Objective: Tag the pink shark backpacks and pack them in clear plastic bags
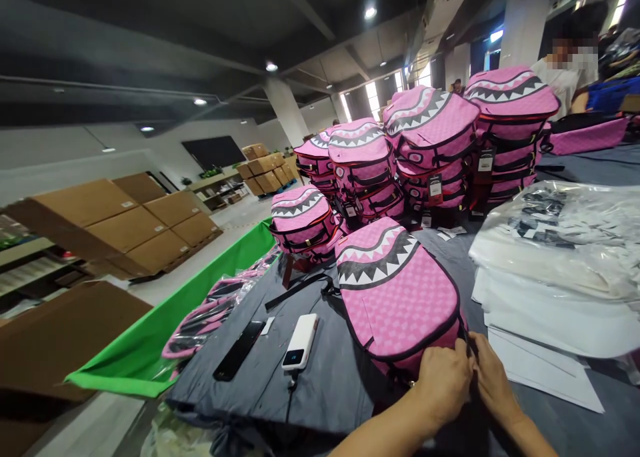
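A: Both hands are working close together here! The left hand (445, 380) is gripping the near right edge of a pink backpack (400, 297), and the right hand (493, 374) is pinching that edge just beside it.

B: Zip or strap? I'm not able to tell; the fingers are hiding it. The backpack is lying face up, just beyond the hands.

A: How far along?

B: Partway, I'm judging. This one is lying unwrapped, apart from the piles, and its edge is looking unfinished. What is left on it isn't showing.

A: Moving outward! A dark cloth is covering the table (335, 390). Left of the hands, a white power bank (301, 340) and a black phone (240, 350) are lying.

B: Right of the hands, clear plastic bags (555, 277) are sitting on white sheets (545, 370). Beyond the hands, stacked backpacks (360, 150) are towering, some with tags hanging.

A: Far left, a green bin (125, 370) is holding plastic-wrapped goods (200, 327), with cardboard boxes (130, 224) standing past it.

B: And a co-worker (563, 84) is standing far off to the right, while ceiling lights (370, 12) are glowing overhead.
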A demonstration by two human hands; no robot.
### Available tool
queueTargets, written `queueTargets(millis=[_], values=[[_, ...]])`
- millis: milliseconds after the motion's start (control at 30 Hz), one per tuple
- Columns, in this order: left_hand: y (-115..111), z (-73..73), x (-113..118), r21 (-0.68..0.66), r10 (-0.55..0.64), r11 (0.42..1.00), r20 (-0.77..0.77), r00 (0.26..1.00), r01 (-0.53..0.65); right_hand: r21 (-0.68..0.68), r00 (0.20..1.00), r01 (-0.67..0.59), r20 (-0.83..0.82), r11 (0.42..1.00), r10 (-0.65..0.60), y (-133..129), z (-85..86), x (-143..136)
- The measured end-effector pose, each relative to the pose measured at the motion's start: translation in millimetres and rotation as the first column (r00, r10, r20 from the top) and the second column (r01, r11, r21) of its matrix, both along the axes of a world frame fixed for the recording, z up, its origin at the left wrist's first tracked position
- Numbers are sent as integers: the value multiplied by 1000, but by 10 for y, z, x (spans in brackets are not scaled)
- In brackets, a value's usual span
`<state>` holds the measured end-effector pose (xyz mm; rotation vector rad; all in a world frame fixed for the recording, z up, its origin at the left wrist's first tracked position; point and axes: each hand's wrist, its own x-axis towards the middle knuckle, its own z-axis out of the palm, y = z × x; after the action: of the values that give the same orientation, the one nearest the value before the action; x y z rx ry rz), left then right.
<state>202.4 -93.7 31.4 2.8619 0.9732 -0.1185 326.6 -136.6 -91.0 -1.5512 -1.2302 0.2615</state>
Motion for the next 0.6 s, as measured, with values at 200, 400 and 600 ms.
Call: queueTargets(millis=[200,400,600], values=[[-92,-61,-18,24,74,997,53,996,-75,-12,976,-26,-217,1000,22,-152,28,-81],[-79,6,3,-70,126,990,98,987,-120,-9,931,97,-354,995,-94,-55,89,-118],[93,406,-92,-153,209,974,296,932,-170,-104,841,-68,-541,992,1,-4,266,49]])
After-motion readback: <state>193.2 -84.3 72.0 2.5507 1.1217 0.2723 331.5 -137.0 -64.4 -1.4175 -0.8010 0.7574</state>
